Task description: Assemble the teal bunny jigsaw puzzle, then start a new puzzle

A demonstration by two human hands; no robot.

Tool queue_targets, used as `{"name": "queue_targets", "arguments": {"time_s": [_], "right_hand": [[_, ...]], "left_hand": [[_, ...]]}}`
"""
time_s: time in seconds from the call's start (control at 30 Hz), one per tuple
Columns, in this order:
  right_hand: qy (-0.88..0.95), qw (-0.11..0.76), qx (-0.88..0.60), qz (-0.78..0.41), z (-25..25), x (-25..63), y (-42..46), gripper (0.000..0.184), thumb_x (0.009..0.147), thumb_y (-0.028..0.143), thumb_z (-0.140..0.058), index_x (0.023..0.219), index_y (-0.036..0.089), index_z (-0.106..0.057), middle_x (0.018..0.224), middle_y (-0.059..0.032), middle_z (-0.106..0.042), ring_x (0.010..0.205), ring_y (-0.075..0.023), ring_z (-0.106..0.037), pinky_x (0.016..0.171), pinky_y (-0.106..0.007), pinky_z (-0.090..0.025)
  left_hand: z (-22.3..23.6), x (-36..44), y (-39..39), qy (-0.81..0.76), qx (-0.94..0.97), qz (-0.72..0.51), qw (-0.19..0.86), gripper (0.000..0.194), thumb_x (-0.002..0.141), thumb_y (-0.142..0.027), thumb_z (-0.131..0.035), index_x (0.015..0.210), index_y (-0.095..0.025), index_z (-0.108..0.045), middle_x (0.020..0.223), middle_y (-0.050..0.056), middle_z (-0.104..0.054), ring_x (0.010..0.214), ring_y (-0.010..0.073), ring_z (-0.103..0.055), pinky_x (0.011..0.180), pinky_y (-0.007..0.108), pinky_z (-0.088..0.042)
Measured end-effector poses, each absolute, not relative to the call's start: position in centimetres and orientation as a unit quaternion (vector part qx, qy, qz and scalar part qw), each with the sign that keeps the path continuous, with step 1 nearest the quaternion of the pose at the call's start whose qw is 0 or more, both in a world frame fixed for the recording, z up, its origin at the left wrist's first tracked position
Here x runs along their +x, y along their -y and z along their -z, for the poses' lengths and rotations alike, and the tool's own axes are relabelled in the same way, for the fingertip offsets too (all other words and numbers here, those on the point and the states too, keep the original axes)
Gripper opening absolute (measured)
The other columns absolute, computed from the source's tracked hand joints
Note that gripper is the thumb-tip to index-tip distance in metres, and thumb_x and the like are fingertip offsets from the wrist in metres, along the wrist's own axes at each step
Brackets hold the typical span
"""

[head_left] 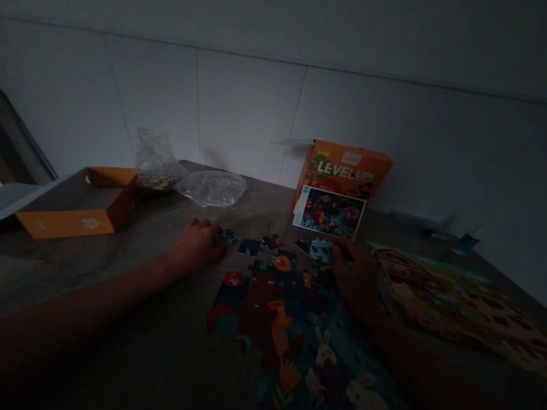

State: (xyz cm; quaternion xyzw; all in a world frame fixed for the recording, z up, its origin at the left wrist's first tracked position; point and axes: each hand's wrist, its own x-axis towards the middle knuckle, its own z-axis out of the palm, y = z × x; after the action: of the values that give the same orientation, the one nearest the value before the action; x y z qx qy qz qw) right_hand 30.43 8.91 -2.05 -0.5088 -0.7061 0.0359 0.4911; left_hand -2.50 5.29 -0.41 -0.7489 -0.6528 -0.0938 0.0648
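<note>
A partly joined jigsaw puzzle [282, 327] with a bear, rabbits and flowers lies on the table in front of me. At its upper left, my left hand [196, 245] rests with curled fingers touching a teal puzzle piece [228, 236]. My right hand [352, 266] reaches over the puzzle's upper right edge, its fingers closed on a light-blue puzzle piece [322, 250]. Between the two hands lie several loose pieces, among them a dark blue one [249, 247] and one with a red patch [273, 241]. The light is dim, so fingertip contact is hard to see.
An orange puzzle box [350, 158] stands at the back, a picture card [331, 213] leaning on it. To the left are an open orange box tray [66, 225], a bag of pieces [157, 173] and a clear plastic bag [215, 187]. Another puzzle [466, 311] lies right.
</note>
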Motion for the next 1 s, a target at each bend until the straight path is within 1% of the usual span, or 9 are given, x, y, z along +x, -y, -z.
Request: {"name": "queue_targets", "arguments": {"time_s": [0.1,0.2,0.3,0.5,0.63,0.83,1.0], "right_hand": [[0.716,0.496,-0.490,-0.036,2.14,30.40,-8.93,0.032,0.088,0.031,-0.049,0.101,0.016,-0.074,0.101,-0.0102,-0.076,0.092,-0.0257,-0.070,0.085,-0.039,-0.054],[0.739,0.479,-0.470,-0.058,2.21,30.34,-9.00,0.031,0.089,0.032,-0.049,0.100,0.017,-0.074,0.102,-0.0100,-0.076,0.094,-0.0259,-0.070,0.086,-0.040,-0.054],[0.767,0.445,-0.453,-0.094,2.27,30.26,-9.09,0.029,0.088,0.031,-0.050,0.099,0.019,-0.074,0.102,-0.0096,-0.076,0.095,-0.0260,-0.071,0.089,-0.041,-0.054],[0.812,0.365,-0.435,-0.136,2.35,30.02,-9.07,0.028,0.088,0.029,-0.053,0.101,0.018,-0.075,0.102,-0.0107,-0.076,0.095,-0.0268,-0.071,0.088,-0.042,-0.053],[0.805,0.368,-0.447,-0.129,2.36,30.04,-9.13,0.028,0.088,0.025,-0.052,0.103,0.016,-0.074,0.104,-0.0117,-0.075,0.098,-0.0273,-0.070,0.090,-0.043,-0.052],[0.787,0.375,-0.472,-0.131,2.28,30.04,-9.18,0.020,0.085,0.023,-0.055,0.092,0.017,-0.073,0.094,-0.0104,-0.075,0.089,-0.0264,-0.070,0.085,-0.041,-0.053],[0.782,0.357,-0.493,-0.136,2.19,29.97,-9.19,0.018,0.085,0.022,-0.056,0.092,0.017,-0.073,0.094,-0.0105,-0.076,0.088,-0.0261,-0.070,0.084,-0.041,-0.053]], "left_hand": [[0.48,-2.23,-5.06,0.663,-0.741,0.073,0.086,0.040,0.093,-0.040,-0.049,0.108,-0.010,-0.071,0.102,0.018,-0.069,0.104,0.0318,-0.062,0.099,0.044,-0.045],[0.52,-2.06,-4.87,0.667,-0.737,0.059,0.093,0.040,0.094,-0.040,-0.048,0.112,-0.012,-0.070,0.103,0.018,-0.069,0.107,0.0327,-0.060,0.096,0.044,-0.047],[0.67,-2.08,-4.87,0.665,-0.738,0.062,0.098,0.041,0.094,-0.040,-0.048,0.115,-0.012,-0.069,0.103,0.019,-0.068,0.108,0.0338,-0.059,0.096,0.045,-0.046],[0.54,-2.05,-4.79,0.668,-0.736,0.075,0.084,0.044,0.093,-0.039,-0.049,0.116,-0.007,-0.068,0.106,0.023,-0.066,0.108,0.0362,-0.058,0.096,0.046,-0.045],[0.26,-1.89,-4.65,0.674,-0.731,0.067,0.083,0.045,0.093,-0.040,-0.048,0.117,-0.007,-0.067,0.108,0.022,-0.065,0.108,0.0356,-0.057,0.097,0.046,-0.044],[-0.05,-1.67,-4.46,0.678,-0.729,0.058,0.080,0.044,0.094,-0.040,-0.048,0.116,-0.006,-0.065,0.109,0.023,-0.064,0.108,0.0360,-0.057,0.096,0.045,-0.044],[-0.15,-1.61,-4.37,0.680,-0.727,0.054,0.074,0.044,0.094,-0.040,-0.048,0.117,-0.007,-0.064,0.111,0.022,-0.063,0.109,0.0355,-0.056,0.097,0.044,-0.044]]}}
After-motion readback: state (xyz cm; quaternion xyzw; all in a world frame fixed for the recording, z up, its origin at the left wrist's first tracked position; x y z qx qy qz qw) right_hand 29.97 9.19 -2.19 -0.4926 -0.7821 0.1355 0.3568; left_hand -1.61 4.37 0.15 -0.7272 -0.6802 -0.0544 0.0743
